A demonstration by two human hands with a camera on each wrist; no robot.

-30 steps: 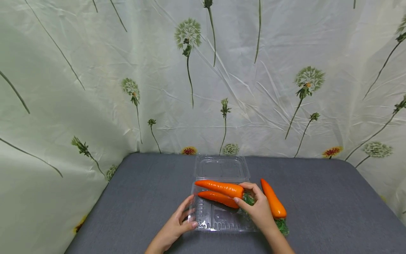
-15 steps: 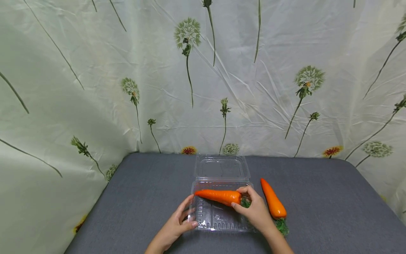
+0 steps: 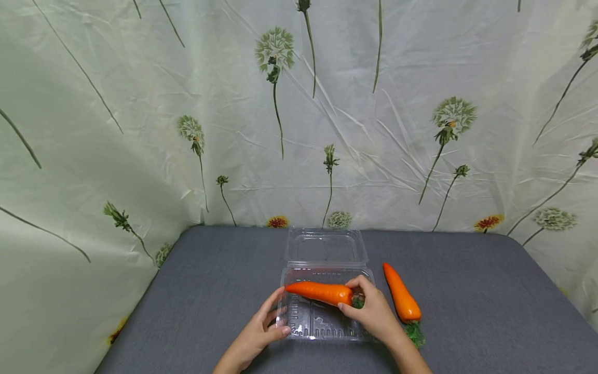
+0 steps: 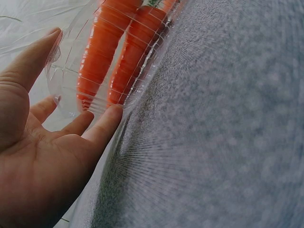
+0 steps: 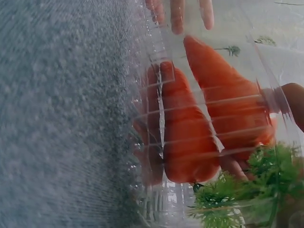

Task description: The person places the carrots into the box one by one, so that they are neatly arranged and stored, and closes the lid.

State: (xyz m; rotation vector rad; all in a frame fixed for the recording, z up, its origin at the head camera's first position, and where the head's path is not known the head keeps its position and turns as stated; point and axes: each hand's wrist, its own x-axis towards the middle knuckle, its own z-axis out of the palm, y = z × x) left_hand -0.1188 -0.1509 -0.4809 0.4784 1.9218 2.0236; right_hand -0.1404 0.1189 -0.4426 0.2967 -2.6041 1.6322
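Note:
A clear plastic clamshell container (image 3: 327,330) lies on the table with its lid (image 3: 324,246) folded back. My right hand (image 3: 376,314) grips an orange carrot (image 3: 320,292) by its thick end, near the green leafy top (image 3: 358,302), over the container's base. Through the clear wall in the right wrist view, a second carrot (image 5: 185,137) lies inside; the held one hides it in the head view. My left hand (image 3: 261,327) is spread against the container's left side, fingertips at the wall and thumb at the near corner.
Another carrot (image 3: 402,296) with a green top lies on the grey table (image 3: 224,280), just right of the container. A pale curtain (image 3: 233,104) printed with dandelions hangs behind the table and along its left side.
My right hand has brought the carrot toward the near side and slightly left, lower over the container, so it now covers the second carrot. My left hand stays in place.

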